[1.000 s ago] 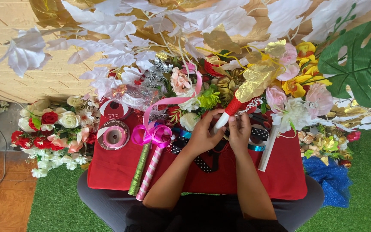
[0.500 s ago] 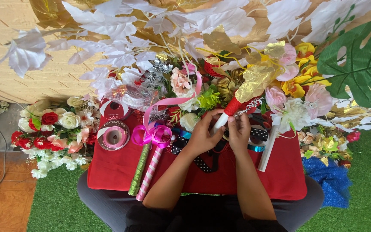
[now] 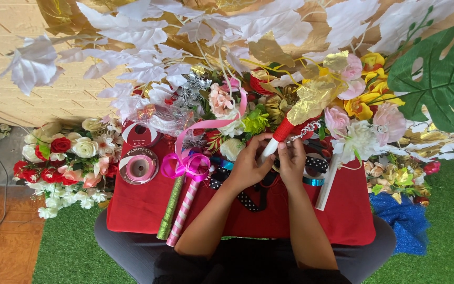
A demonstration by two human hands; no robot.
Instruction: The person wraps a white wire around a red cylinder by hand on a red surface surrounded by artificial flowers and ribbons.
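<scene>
- Red cloth covers the surface across the person's lap.
- Left hand is closed around the white lower part of a stick; right hand pinches the same stick just beside it.
- Stick is tilted up to the right, wrapped red higher up, ending in gold foil leaves.
- Polka-dot ribbon lies under the hands.
- Pink bow and pink ribbon spool lie to the left.
- White paper leaves hang beyond.
</scene>
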